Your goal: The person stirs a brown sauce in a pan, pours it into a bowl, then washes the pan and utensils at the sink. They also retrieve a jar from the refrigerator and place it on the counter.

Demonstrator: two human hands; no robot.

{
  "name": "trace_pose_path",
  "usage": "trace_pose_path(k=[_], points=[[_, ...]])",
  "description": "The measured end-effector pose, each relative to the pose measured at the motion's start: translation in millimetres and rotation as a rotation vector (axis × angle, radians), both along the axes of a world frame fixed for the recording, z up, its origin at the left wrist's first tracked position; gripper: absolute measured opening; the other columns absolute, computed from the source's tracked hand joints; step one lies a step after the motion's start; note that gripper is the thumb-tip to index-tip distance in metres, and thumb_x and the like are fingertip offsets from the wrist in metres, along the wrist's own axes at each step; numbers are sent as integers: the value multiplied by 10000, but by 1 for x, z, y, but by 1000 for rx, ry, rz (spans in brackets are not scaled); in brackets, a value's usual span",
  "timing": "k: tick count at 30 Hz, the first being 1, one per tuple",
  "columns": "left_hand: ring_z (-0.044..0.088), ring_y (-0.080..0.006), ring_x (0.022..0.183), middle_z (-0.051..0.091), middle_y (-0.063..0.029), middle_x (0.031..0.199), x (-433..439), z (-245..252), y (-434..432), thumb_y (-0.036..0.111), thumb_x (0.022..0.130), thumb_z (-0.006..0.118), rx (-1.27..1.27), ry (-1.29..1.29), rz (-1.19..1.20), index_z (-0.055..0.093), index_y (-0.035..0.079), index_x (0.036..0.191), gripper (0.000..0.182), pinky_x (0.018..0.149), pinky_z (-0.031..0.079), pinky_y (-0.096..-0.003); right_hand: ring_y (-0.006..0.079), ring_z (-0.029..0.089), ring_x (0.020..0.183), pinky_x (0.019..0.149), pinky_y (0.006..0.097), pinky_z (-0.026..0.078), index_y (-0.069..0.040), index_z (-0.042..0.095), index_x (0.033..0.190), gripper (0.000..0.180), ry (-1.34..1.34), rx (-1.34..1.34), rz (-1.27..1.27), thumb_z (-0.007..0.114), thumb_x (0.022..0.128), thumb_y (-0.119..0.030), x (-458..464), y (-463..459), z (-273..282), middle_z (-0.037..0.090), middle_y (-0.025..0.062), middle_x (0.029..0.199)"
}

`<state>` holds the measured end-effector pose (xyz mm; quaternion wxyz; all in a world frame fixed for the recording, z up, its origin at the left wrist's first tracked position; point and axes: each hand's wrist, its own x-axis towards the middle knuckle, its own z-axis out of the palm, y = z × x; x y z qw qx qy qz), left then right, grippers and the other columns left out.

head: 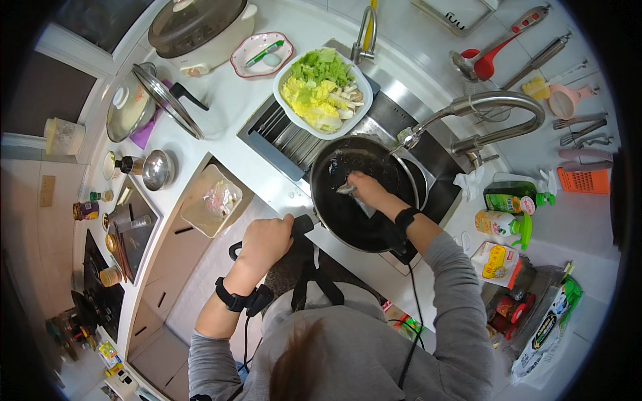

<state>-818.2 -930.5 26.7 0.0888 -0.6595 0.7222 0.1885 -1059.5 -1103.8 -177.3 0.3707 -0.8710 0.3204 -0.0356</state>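
Observation:
My left hand (268,238) is closed around the black handle of a dark frying pan (341,225), which is held over the sink. Inside the pan, my right hand (368,190) grips a crumpled greyish cloth (363,206) against the inner surface. Wet streaks glisten on the pan's bottom. Over the pan's far right edge, a thin stream of water comes from the steel faucet (409,138). Just beyond the pan, a white basin (281,95) holds green lettuce, yellow cabbage leaves and pale sliced pieces.
The steel sink (444,188) lies under and right of the pan, beside a grey drain rack (276,153). Soap bottles (511,196) stand at right. A glass lid (168,103), metal bowl (157,170) and electric cooker (200,45) are at left. A bin (193,215) sits in an open drawer.

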Motion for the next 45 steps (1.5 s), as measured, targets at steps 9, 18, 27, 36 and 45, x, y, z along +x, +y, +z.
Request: trace_pose_path(k=[9,18,27,36,45], points=[[654,-318,654,647,-114,682,-6,1,-2,256,754,705,85,-13,56,550,64,897,286,573,515,-416,420,600,916,761,460,491,-56,580,902,192,201,-69,-77,480,769,40,-5,-13,11,610,213,946],[655,-296,595,642,-116,631,5,-5,7,179,776,636,-40,47,-6,550,51,843,168,528,517,-382,377,597,976,833,412,488,-66,605,970,186,236,34,107,475,894,-176,-53,24,26,590,188,1050],[654,-315,673,652,-117,714,8,-12,14,259,740,720,57,33,15,535,60,911,321,588,518,-415,402,610,976,828,470,504,-11,584,1029,227,294,-196,-106,446,901,-138,-11,-41,-11,594,229,1080],[656,-291,579,638,-115,617,8,-16,15,200,793,636,-28,14,-5,541,50,855,188,518,520,-380,394,577,1005,855,439,484,-45,565,979,315,81,12,153,540,693,84,66,13,11,591,198,1014],[648,-314,677,643,-111,701,12,-28,36,261,753,716,53,85,73,521,64,920,324,597,510,-409,380,576,1022,862,434,477,-108,585,1007,302,186,197,244,526,762,58,-36,52,45,566,144,1073]])
